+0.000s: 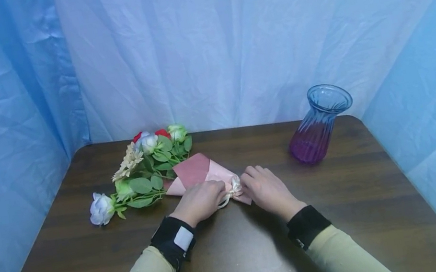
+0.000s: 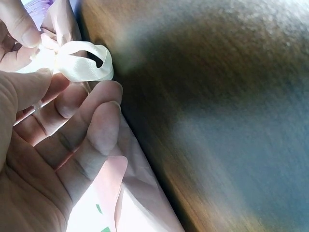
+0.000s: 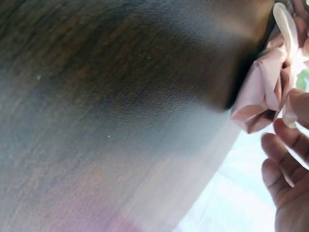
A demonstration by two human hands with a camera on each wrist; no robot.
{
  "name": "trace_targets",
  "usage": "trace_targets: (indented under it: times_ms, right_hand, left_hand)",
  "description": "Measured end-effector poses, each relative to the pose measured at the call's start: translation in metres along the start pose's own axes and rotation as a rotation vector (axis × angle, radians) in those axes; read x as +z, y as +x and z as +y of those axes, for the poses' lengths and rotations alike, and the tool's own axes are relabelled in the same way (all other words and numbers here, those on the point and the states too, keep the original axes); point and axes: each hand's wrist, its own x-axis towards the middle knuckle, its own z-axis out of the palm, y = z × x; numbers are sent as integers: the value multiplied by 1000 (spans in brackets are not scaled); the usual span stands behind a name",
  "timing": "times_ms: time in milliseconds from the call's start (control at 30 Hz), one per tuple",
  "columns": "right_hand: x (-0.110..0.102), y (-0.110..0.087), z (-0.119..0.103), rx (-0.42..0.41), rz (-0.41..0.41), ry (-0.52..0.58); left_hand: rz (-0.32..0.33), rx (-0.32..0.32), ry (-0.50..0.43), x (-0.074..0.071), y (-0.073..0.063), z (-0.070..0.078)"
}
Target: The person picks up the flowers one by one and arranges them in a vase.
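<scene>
A pink paper-wrapped bouquet (image 1: 194, 170) lies on the table, its flower heads toward the back left. A cream satin ribbon (image 2: 84, 68) circles the gathered lower end of the paper, with a loop standing out. My left hand (image 1: 200, 201) pinches the ribbon between thumb and index finger close to the knot, other fingers loosely bent below the loop. Across from it, my right hand (image 1: 269, 191) pinches the ribbon at the knot's other side. In the right wrist view, the crumpled paper end (image 3: 260, 94) sticks out beside the right thumb and fingertips.
A blue-to-purple glass vase (image 1: 311, 143) stands at the back right of the dark wooden table (image 1: 366, 207). A pale rose (image 1: 101, 209), a beige flower (image 1: 128, 161) and green leaves spread leftward from the bouquet. Blue-white curtains (image 1: 202, 46) hang along the table's back and sides.
</scene>
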Motion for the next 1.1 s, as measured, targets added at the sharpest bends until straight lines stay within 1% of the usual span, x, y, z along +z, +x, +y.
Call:
trace_targets:
  times_ms: [433, 800, 1033, 1100]
  right_hand:
    - [1, -3, 2, -21, 47, 23]
    - [1, -1, 1, -42, 79, -4]
    - [3, 4, -1, -44, 124, -29]
    - [4, 5, -3, -36, 114, -30]
  left_hand:
    - [-31, -24, -27, -1, 1, 1]
    - [-23, -5, -38, 0, 1, 0]
    - [-23, -2, -43, -1, 0, 0]
    - [-25, -3, -45, -1, 0, 0]
